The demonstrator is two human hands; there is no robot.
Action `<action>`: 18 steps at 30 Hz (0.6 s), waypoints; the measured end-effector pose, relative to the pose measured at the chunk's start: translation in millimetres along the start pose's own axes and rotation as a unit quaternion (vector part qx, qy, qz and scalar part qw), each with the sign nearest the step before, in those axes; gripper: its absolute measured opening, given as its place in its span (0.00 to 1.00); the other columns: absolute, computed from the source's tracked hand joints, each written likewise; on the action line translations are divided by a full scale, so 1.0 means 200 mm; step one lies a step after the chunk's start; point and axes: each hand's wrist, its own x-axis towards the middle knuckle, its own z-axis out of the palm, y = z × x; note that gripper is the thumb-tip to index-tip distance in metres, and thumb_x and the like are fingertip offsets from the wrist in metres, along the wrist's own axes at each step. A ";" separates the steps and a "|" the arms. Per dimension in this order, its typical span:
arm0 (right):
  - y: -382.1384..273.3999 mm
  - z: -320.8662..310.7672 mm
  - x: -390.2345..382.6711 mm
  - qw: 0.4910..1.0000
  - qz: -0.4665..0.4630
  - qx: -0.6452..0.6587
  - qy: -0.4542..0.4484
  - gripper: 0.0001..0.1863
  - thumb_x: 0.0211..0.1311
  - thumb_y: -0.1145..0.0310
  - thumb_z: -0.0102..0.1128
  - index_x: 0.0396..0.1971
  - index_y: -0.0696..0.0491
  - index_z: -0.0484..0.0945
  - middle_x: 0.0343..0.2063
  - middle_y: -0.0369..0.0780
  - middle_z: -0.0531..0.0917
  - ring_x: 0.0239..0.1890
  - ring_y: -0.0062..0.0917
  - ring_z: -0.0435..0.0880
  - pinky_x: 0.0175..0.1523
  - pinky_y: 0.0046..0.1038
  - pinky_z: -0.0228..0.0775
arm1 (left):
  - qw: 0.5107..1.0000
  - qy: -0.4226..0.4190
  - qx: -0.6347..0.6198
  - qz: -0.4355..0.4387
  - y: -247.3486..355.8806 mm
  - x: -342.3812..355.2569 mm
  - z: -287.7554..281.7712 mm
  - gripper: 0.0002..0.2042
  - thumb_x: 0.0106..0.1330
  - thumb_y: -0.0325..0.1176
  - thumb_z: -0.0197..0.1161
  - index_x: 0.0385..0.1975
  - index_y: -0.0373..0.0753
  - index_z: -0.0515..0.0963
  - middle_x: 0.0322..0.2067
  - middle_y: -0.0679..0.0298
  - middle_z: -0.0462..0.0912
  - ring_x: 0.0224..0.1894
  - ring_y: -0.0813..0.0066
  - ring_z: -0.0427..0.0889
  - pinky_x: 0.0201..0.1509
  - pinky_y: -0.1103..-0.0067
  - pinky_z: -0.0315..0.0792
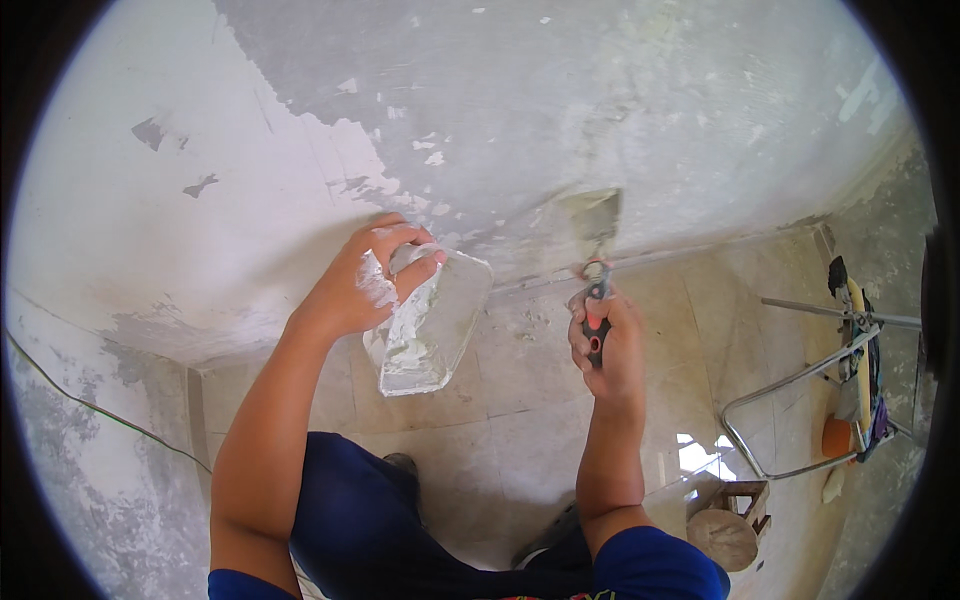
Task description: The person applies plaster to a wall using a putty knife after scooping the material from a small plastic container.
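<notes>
My left hand grips the rim of a clear plastic container with white putty smeared inside it. White paste also coats the back of that hand near the thumb. In my right hand is a putty knife, its black and red handle wrapped by my fingers. The wide blade points up toward the wall and lies against or very close to its lower part; I cannot tell whether it touches. The wall is grey in the middle, with white peeling paint at the left.
Tiled floor runs along the wall's foot. At the right stands a metal-framed folding chair, with an orange container beside it. A small wooden stool is at the lower right. A thin cable crosses the left wall.
</notes>
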 end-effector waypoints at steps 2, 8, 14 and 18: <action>0.06 0.04 0.01 0.991 -0.102 -0.015 0.085 0.20 0.75 0.69 0.48 0.61 0.60 0.74 0.27 0.36 0.74 0.14 0.16 0.67 0.14 0.21 0.53 | 1.000 -0.006 0.014 0.002 0.01 0.00 0.00 0.15 0.73 0.39 0.67 0.46 0.30 0.83 0.36 0.62 0.76 0.34 0.71 0.71 0.39 0.75 0.68; 0.93 -0.19 0.35 0.934 -0.263 -0.092 0.223 0.16 0.85 0.62 0.46 0.56 0.59 0.71 0.29 0.34 0.73 0.28 0.16 0.71 0.33 0.19 0.64 | 1.000 -0.014 0.002 -0.027 0.01 -0.04 -0.07 0.15 0.73 0.38 0.66 0.46 0.30 0.83 0.38 0.60 0.78 0.36 0.71 0.74 0.40 0.75 0.71; 1.57 -0.15 0.60 0.935 -0.159 -0.205 0.243 0.11 0.84 0.64 0.48 0.50 0.57 0.67 0.30 0.38 0.75 0.27 0.22 0.75 0.28 0.27 0.69 | 1.000 -0.006 -0.011 -0.028 -0.01 -0.09 -0.13 0.13 0.73 0.35 0.66 0.46 0.30 0.84 0.38 0.59 0.79 0.34 0.69 0.77 0.40 0.74 0.73; 1.58 0.12 0.83 0.922 -0.175 -0.265 0.223 0.19 0.77 0.69 0.54 0.51 0.63 0.56 0.26 0.44 0.77 0.22 0.28 0.81 0.20 0.32 0.74 | 1.000 0.008 -0.013 0.005 0.03 -0.10 -0.13 0.12 0.72 0.33 0.64 0.45 0.29 0.84 0.38 0.60 0.80 0.36 0.70 0.78 0.41 0.75 0.73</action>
